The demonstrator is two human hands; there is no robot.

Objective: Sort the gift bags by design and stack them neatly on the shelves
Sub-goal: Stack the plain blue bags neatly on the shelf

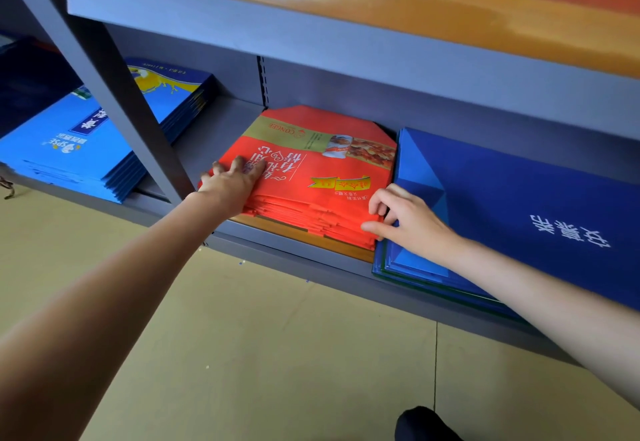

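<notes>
In the head view, the red stack (311,177) of flat gift bags lay on the lower shelf (311,264), between the light-blue stack (86,149) to its left, beyond the upright post (114,94), and the dark-blue stack (519,205) touching its right side. Its long axis ran roughly across the shelf, parallel to the front lip, with the folded bottoms pointing toward the back wall.

The left hand (232,180) lay flat on the near left corner of the red stack, fingers spread and fairly straight, pressing down on the top bag. The right hand (401,218) sat at the near right corner, where red met dark blue; its thumb and curled fingers pinched the front edges of the red bags. Both hands were thus already on the stack, one at each front corner, neither nearer than the other.

The front edges of the red bags looked slightly staggered, so the move to come was probably a squaring push from the front toward the back wall. The right corner looked the trickier one, since it butted against the dark-blue stack.
</notes>
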